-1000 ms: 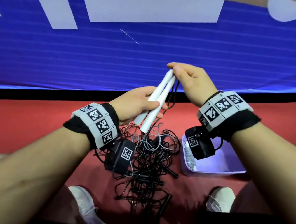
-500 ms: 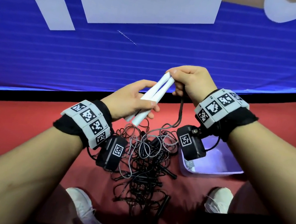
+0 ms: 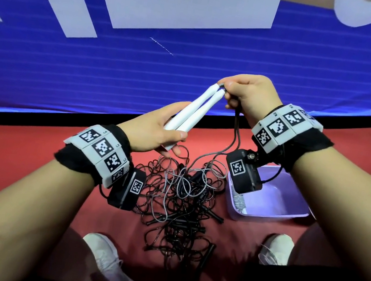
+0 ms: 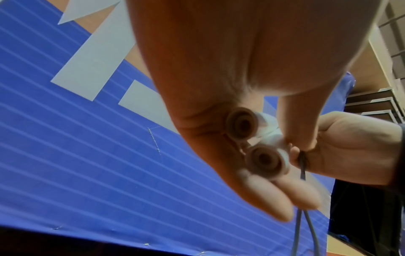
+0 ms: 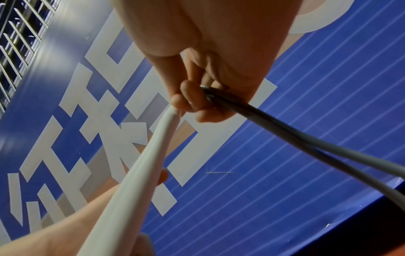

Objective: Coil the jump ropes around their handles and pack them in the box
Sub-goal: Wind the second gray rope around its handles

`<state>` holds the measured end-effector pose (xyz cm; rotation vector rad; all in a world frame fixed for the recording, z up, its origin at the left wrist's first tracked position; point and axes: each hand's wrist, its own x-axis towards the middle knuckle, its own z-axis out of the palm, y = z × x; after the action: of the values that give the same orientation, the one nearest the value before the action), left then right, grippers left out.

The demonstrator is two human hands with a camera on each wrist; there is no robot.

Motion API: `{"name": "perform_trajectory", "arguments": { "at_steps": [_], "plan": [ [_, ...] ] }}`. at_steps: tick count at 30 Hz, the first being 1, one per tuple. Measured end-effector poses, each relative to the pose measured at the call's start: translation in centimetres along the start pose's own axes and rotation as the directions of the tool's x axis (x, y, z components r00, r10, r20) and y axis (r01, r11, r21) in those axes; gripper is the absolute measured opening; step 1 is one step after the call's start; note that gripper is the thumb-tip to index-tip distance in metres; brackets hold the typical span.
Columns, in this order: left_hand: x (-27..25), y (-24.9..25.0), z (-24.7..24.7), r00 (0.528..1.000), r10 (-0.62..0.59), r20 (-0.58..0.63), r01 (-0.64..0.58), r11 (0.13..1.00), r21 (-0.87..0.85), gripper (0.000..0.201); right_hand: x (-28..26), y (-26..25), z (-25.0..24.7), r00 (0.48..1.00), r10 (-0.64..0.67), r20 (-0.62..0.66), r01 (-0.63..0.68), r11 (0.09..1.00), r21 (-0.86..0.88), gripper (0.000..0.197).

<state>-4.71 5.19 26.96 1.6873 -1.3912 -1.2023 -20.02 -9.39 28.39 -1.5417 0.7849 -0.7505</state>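
Note:
Two white jump-rope handles (image 3: 194, 111) lie side by side in my left hand (image 3: 156, 133), which grips their lower ends; their round end caps (image 4: 260, 159) face the left wrist camera. My right hand (image 3: 240, 93) pinches the grey rope (image 3: 235, 133) where it leaves the handles' top ends (image 5: 173, 112). Two strands of that rope (image 5: 306, 143) hang down from the right fingers to the floor. A lilac box (image 3: 289, 215) sits on the red floor under my right wrist, with one coiled white rope (image 3: 239, 201) at its left wall.
A tangled pile of black and grey jump ropes (image 3: 182, 203) with black handles lies on the red floor between my knees. My white shoes (image 3: 107, 261) flank it. A blue banner wall (image 3: 194, 44) stands close behind the hands.
Both hands drifted left and the handles tilted flatter. My right hand slid off the handle tips onto the rope, which now hangs in a longer double strand.

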Motion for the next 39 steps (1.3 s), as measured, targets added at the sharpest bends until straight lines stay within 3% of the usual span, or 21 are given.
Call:
{"name": "perform_trajectory", "arguments": {
  "at_steps": [7,11,14,18,25,29,33,39],
  "plan": [
    [0.1,0.0,-0.1,0.994,0.08,-0.075,-0.08,0.997,0.001,0.051,0.0,-0.7,-0.5,0.987,-0.125,-0.102,0.123,0.992,-0.023,0.015],
    [0.2,0.0,-0.4,0.977,0.114,-0.178,-0.131,0.988,-0.086,0.049,0.1,-0.8,-0.8,0.999,-0.037,-0.024,0.037,0.999,-0.019,0.027],
    [0.5,0.3,-0.5,0.941,0.107,-0.32,-0.173,0.968,-0.183,0.047,0.2,-0.3,-0.3,0.998,0.057,0.037,-0.057,0.998,0.006,0.029],
    [1.0,0.9,-0.7,0.869,0.031,-0.493,-0.212,0.925,-0.315,0.041,-0.5,1.0,1.4,0.995,0.055,0.082,-0.045,0.992,-0.118,0.023],
    [2.0,0.9,0.8,0.835,0.031,-0.549,-0.192,0.952,-0.239,0.035,-2.5,1.0,3.8,0.977,0.032,0.211,0.003,0.986,-0.164,0.018],
    [2.1,1.3,1.3,0.813,0.014,-0.582,-0.197,0.947,-0.252,0.029,-2.5,1.4,4.2,0.986,0.006,0.166,0.03,0.977,-0.212,0.024],
    [2.2,1.7,1.2,0.77,-0.02,-0.638,-0.242,0.916,-0.32,0.027,-2.4,2.1,4.5,0.989,-0.028,0.142,0.073,0.941,-0.33,0.01],
    [2.3,1.6,1.2,0.785,-0.022,-0.62,-0.248,0.905,-0.346,0.031,-3.5,1.8,5.3,0.983,-0.066,0.173,0.133,0.901,-0.414,0.024]
  ]
}}
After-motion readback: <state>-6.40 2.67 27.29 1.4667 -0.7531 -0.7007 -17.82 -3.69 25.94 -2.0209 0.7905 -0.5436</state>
